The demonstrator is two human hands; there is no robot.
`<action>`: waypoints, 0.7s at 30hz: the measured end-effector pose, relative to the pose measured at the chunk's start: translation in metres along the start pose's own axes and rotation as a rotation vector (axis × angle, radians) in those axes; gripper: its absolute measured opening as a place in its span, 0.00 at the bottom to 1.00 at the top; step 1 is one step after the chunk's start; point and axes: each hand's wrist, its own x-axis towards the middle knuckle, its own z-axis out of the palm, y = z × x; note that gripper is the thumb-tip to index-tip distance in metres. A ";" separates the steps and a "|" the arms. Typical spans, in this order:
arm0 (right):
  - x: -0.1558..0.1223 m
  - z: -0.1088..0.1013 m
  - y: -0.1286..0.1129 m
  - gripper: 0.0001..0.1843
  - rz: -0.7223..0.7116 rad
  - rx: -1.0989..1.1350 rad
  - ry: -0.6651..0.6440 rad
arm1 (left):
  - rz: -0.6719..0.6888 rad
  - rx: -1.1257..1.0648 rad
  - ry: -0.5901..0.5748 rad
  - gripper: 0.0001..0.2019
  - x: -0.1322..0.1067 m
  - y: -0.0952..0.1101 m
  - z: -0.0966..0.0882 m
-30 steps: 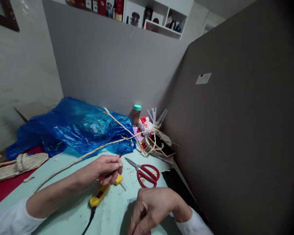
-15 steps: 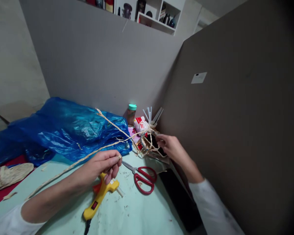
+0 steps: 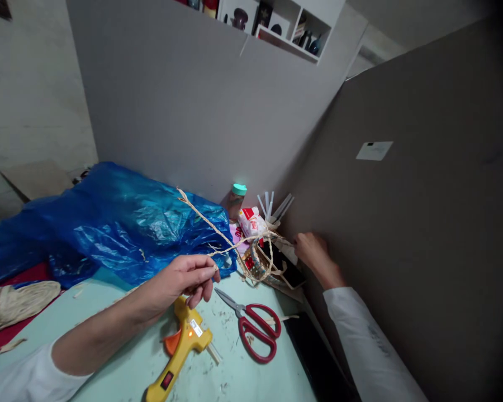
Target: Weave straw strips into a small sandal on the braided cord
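My left hand (image 3: 198,279) hovers over the table with thumb and forefinger pinched; a tiny pale bit shows at the tips, too small to name. At the right, my right hand (image 3: 316,255) has its fingers closed on the end of a braided straw cord (image 3: 230,247). That cord runs left past a loop and behind my left hand. Below my left hand lies a yellow glue gun (image 3: 183,340) with an orange trigger and a lit light. Red-handled scissors (image 3: 257,332) lie partly open beside it.
A blue plastic bag (image 3: 109,218) covers the back left. Glue sticks (image 3: 272,205), a jar with a green lid (image 3: 237,201) and a red-white packet (image 3: 251,222) crowd the corner. A black flat object (image 3: 314,357) lies along the right partition (image 3: 423,234). A straw bundle (image 3: 20,301) sits at left.
My right hand has moved right, away from the loop, drawing the cord's end out with it. My left hand stays pinched. The whole view has shifted a little.
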 end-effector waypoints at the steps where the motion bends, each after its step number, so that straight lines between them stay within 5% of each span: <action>1: 0.002 -0.007 0.001 0.18 0.000 0.003 0.029 | -0.003 0.002 -0.005 0.12 0.001 -0.001 0.000; 7: -0.011 -0.052 0.006 0.13 -0.001 0.124 0.230 | -0.020 -0.020 0.008 0.11 0.001 -0.005 0.002; 13: -0.056 -0.085 0.015 0.13 -0.083 0.387 0.302 | 0.003 -0.074 0.084 0.08 -0.001 -0.002 0.003; 18: -0.100 -0.090 -0.008 0.16 -0.336 1.123 0.163 | 0.030 -0.213 0.103 0.04 -0.005 0.003 0.005; 21: -0.118 -0.087 -0.028 0.15 -0.405 1.297 0.049 | 0.058 -0.266 0.123 0.04 -0.009 0.008 0.005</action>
